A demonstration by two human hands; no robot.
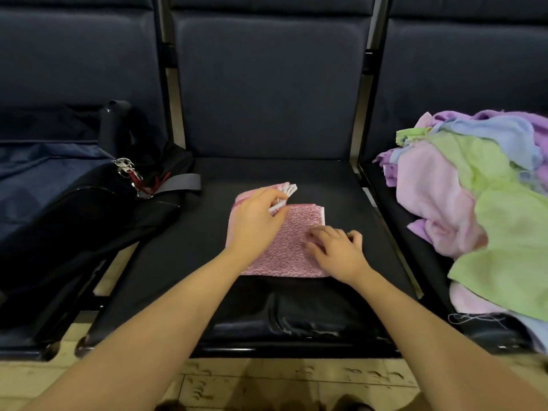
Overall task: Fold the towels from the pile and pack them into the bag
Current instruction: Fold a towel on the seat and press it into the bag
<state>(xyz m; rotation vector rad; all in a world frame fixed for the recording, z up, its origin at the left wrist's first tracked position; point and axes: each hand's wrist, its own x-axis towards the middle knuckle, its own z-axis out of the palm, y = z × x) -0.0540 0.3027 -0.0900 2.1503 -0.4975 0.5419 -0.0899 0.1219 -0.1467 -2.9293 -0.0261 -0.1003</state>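
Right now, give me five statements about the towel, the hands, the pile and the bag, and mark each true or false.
1. The pink towel lies on the middle seat. True.
2. The left hand pinches the towel's white fringe in its fingers. True.
3. The towel pile sits on the left seat. False: it is on the right seat.
4. The right hand is lifted clear of the towel. False: it rests on it.
5. The pink towel is already inside the bag. False: it is still on the seat.
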